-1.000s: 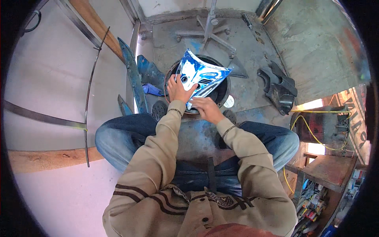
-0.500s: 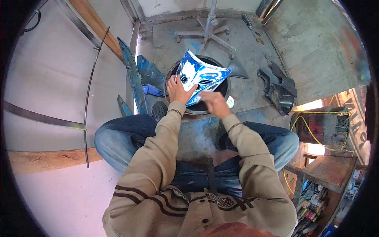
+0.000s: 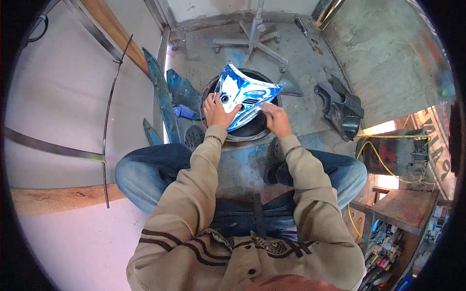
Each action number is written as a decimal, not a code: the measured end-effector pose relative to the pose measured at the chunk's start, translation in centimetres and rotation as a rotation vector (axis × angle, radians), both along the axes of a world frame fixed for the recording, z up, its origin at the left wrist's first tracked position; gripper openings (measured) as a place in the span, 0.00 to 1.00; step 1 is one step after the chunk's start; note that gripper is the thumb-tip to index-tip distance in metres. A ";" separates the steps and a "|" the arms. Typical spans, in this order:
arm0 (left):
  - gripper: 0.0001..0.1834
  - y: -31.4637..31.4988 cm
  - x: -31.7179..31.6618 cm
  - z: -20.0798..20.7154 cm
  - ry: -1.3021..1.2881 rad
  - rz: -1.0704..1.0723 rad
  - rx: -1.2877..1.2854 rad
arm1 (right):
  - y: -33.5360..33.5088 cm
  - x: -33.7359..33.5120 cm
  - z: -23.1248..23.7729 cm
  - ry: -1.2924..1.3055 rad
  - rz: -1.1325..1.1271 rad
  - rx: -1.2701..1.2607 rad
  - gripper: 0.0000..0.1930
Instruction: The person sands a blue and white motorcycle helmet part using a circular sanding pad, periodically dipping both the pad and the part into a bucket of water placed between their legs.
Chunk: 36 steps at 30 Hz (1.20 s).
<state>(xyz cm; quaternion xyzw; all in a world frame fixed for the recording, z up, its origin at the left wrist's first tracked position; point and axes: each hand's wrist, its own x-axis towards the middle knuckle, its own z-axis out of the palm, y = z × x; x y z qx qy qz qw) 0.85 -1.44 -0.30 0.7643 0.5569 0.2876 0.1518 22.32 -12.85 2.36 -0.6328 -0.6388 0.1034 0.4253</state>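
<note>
A glossy blue-and-white fairing panel point(image 3: 245, 92), with round holes and dark slots, sits tilted over a round black tub point(image 3: 262, 77). My left hand point(image 3: 219, 112) grips its near left side, the thumb lying across the face beside the holes and the fingers along the left edge. At the panel's lower right edge is my right hand point(image 3: 276, 120), with fingers bent together against it. Something pale shows at those fingertips, too small to make out. Much of the tub's opening is hidden under the panel.
Beyond the tub stands a wheeled metal stand base point(image 3: 253, 41). Black plastic parts point(image 3: 342, 109) lie on the floor at right. Blue panels point(image 3: 162, 89) lean at left, near a blue cloth point(image 3: 185, 112). A yellow cord point(image 3: 383, 162) hangs by a wooden shelf point(image 3: 405, 208).
My right hand has moved right and slightly up along the panel's lower right edge. The left hand keeps its hold, and the panel stays in almost the same place.
</note>
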 end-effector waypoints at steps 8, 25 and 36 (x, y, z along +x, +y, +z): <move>0.50 0.1 -0.1 -0.7 -0.002 -0.004 0.055 | -1.6 -6.6 -1.0 -0.082 0.360 -0.041 0.14; 0.52 0.0 -0.2 0.2 0.001 -0.004 0.007 | 0.3 -0.1 -0.9 -0.042 0.112 0.051 0.12; 0.50 0.0 0.0 0.0 -0.031 -0.009 0.011 | -0.4 -3.6 -0.1 -0.058 0.309 0.032 0.12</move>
